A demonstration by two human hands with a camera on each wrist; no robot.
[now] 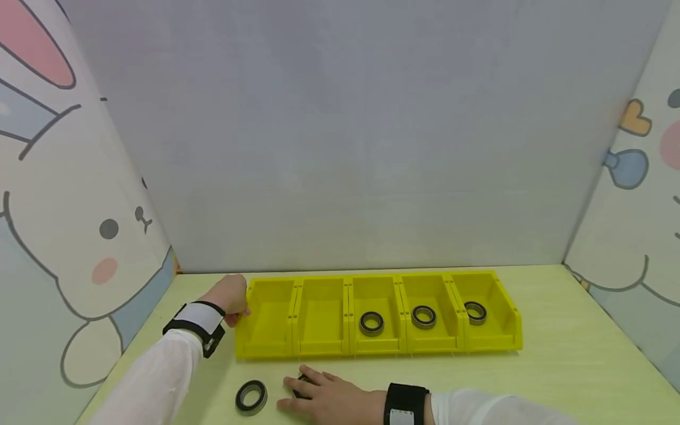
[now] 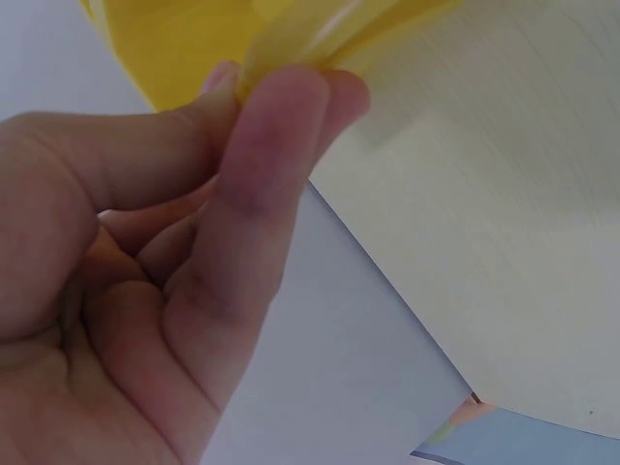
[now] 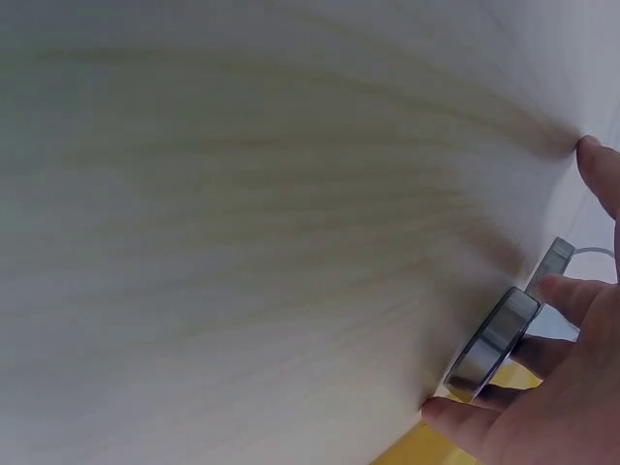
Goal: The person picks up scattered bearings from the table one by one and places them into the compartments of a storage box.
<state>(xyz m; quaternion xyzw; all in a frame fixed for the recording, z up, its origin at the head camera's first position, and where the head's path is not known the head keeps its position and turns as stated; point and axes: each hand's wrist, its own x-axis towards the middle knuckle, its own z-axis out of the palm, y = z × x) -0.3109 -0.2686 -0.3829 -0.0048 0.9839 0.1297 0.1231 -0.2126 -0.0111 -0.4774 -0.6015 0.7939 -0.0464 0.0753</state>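
Observation:
My left hand (image 1: 229, 297) is at the left end of a row of joined yellow bins (image 1: 321, 348). In the left wrist view, its thumb and fingers (image 2: 262, 145) pinch the yellow bin's edge (image 2: 184, 48). In front of the bins, my right hand (image 1: 340, 398) lies palm down with fingers spread over a black-and-silver ball bearing (image 1: 301, 386), partly hidden beneath them. The right wrist view shows this bearing's metal rim (image 3: 494, 344) by the fingers, with the thumb (image 3: 598, 170) apart from it. Left of that hand, another bearing (image 1: 251, 396) lies flat on the table.
The third bin from the left holds a bearing (image 1: 371, 323), as do the fourth, with its bearing (image 1: 424, 317), and the rightmost, with its bearing (image 1: 475, 313). Behind stands a grey wall (image 1: 361, 147). Cartoon-printed panels (image 1: 69, 236) flank the pale table (image 1: 563, 354).

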